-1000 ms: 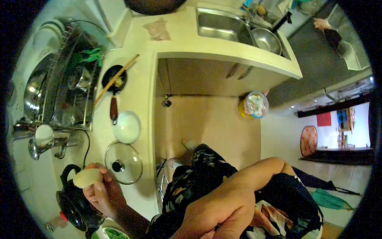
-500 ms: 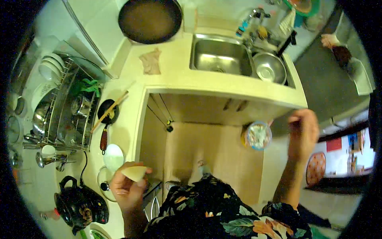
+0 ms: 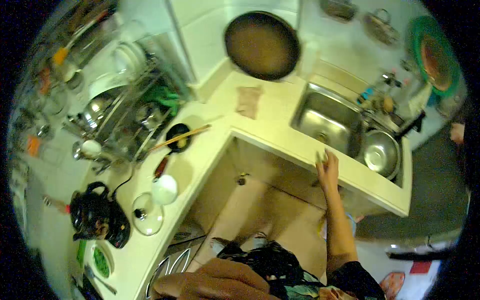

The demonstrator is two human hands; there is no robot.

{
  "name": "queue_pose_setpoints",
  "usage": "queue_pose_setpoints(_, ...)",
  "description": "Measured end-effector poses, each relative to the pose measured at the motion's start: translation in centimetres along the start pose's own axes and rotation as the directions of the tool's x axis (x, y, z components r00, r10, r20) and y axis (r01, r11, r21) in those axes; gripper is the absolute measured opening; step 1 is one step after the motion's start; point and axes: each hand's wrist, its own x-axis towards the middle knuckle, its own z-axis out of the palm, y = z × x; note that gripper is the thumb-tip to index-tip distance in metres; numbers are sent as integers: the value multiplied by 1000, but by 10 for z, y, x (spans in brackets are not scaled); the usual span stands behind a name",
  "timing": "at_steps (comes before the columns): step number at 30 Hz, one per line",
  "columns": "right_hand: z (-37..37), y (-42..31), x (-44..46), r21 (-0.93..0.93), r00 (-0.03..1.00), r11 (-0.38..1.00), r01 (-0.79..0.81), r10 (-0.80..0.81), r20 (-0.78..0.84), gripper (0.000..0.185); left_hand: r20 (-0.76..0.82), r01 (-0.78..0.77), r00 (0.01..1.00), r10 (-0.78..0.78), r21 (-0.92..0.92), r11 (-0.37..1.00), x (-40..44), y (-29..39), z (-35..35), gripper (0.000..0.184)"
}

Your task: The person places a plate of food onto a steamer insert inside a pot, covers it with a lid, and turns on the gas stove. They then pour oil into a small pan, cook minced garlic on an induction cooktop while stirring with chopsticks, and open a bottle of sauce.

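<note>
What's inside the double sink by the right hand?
The right side of the sink holds a round metal vessel; whatever lies beneath that is covered. The left side, nearer the right hand, shows a drain.

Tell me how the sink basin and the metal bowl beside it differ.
Shape: the sink basin is roughly rectangular, while the metal bowl is round.
Size: the sink basin looks clearly larger than the metal bowl.
Setting: the sink basin is built into the counter; the metal bowl is a separate piece.
Both are silvery and shiny.
</note>
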Motion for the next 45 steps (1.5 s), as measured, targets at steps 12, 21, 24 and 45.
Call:
queue_pose_setpoints(12,87,-175,-103,319,774,837,444,-538,334,17,-293,-5,953,75,234,972,-34,80,-48,14)
queue_pose_setpoints(21,181,-310,-70,601,587,379,-704,-166,792,33,-403,190,912,-77,248,950,-104,140,-102,19)
queue_pose_setpoints(24,211,-361,-47,487,473,268,-832,-119,873,45,-540,346,817,-201,181,920,-132,160,-113,27)
queue_pose_setpoints(45,254,-380,20,336,321,795,-505,-189,928,37,-942,714,-125,311,133,688,-187,94,-87,34)
